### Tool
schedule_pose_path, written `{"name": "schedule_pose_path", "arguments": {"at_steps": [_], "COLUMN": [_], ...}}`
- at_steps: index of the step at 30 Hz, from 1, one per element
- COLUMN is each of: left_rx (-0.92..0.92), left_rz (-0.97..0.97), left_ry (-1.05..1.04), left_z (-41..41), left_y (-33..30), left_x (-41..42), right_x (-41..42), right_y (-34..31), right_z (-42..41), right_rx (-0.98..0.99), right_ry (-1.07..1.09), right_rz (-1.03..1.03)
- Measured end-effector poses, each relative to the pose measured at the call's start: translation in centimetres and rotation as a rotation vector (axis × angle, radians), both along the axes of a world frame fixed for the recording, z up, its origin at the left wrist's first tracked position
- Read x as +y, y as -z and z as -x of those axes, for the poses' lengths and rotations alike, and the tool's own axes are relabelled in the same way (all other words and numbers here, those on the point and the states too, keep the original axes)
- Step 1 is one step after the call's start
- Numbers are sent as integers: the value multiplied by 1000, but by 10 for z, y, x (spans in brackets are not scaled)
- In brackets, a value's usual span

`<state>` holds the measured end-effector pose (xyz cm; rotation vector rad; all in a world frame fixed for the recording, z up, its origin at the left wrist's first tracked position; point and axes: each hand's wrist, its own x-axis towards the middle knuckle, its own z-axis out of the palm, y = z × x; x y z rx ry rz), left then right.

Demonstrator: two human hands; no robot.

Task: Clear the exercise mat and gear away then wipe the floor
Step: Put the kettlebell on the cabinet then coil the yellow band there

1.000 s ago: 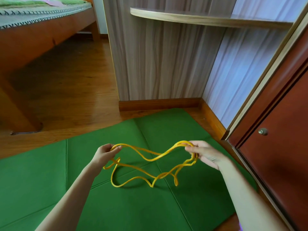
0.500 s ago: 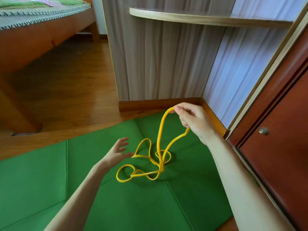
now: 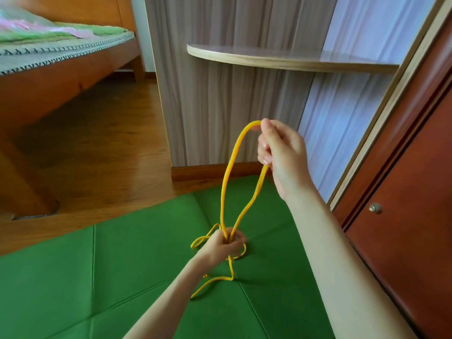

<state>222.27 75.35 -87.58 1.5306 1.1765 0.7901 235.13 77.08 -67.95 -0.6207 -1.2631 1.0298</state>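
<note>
head view, right hand: the right hand (image 3: 281, 152) is raised in front of the cabinet side, fingers curled round the top bend of the yellow resistance band (image 3: 228, 172), grasping it.
head view, left hand: the left hand (image 3: 223, 245) is low over the mat, fingers closed round the two hanging strands of the band where they come together.
band position: it hangs taut between the two hands as a long narrow loop; its loose lower coils lie on the green folding exercise mat (image 3: 73, 277), just beside and below the left hand.
risk, tangle: the slack coils under the left hand cross one another; gathering them in a hurry would likely knot the band rather than fold it neatly.
risk, snap-back: the band looks stretchy, so if either grasp slips while it is pulled tight, the free end could flick toward the person.
risk, snag: trailing loops could catch on a mat seam.
surface: the mat has padded panels with creases and lies flat on a glossy wooden floor (image 3: 97, 155).
room: a wooden bed (image 3: 61, 77) with a patterned cover stands at the left; a wood-grain cabinet with a curved corner shelf (image 3: 281, 61) is ahead; a red-brown door with a small round knob (image 3: 375, 208) is at the right.
task standing: the mat is not yet folded and the floor wiping appears not yet begun.
</note>
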Motion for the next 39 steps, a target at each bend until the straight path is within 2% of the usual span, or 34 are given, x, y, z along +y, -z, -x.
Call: {"name": "schedule_pose_path", "arguments": {"at_steps": [2, 4, 6, 10, 12, 14, 16, 17, 19, 21, 23, 24, 26, 29, 33, 37, 39], "left_rx": [-20, 6, 105, 278, 257, 211, 198, 186, 134, 106, 134, 167, 247, 303, 310, 401, 302], "left_rz": [23, 36, 43, 42, 68, 86, 78, 64, 36, -25, -87, -118, -158, -140, -169, -321, -335], "left_ry": [-92, -79, -39, -15, -26, -61, -76, -81, -102, -98, -79, -70, -45, 23, 119, 126, 70], "left_z": [11, 25, 39, 65, 69, 69, 67, 66, 64, 60, 53, 49, 39, 25, 12, 15, 22], "left_y": [11, 15, 19, 38, 45, 47, 40, 34, 19, 0, -17, -24, -33, -40, -64, -100, -110], "left_x": [-4, -7, -7, -4, -6, -8, -7, -5, -1, 4, 9, 10, 11, 9, 5, 2, 2], "right_x": [5, 10, 11, 2, 0, 3, 10, 15, 22, 18, 10, 6, 2, -4, -13, -13, -11], "right_y": [-3, 5, 21, 40, 39, 39, 49, 59, 86, 115, 138, 144, 146, 134, 116, 97, 90], "right_z": [-13, -26, -35, -36, -33, -34, -42, -49, -67, -79, -79, -75, -66, -44, -11, -1, -3], "right_rx": [138, 155, 9, -246, -293, -255, -266, -376, -769, -1138, -1334, -1356, -1272, -1078, -991, -974, -936], "right_ry": [67, 176, 258, 228, 244, 286, 413, 525, 711, 635, 425, 331, 178, -24, -279, -225, -192], "right_rz": [67, 178, 283, 334, 333, 359, 395, 413, 489, 613, 681, 688, 645, 454, 262, 147, 133]}}
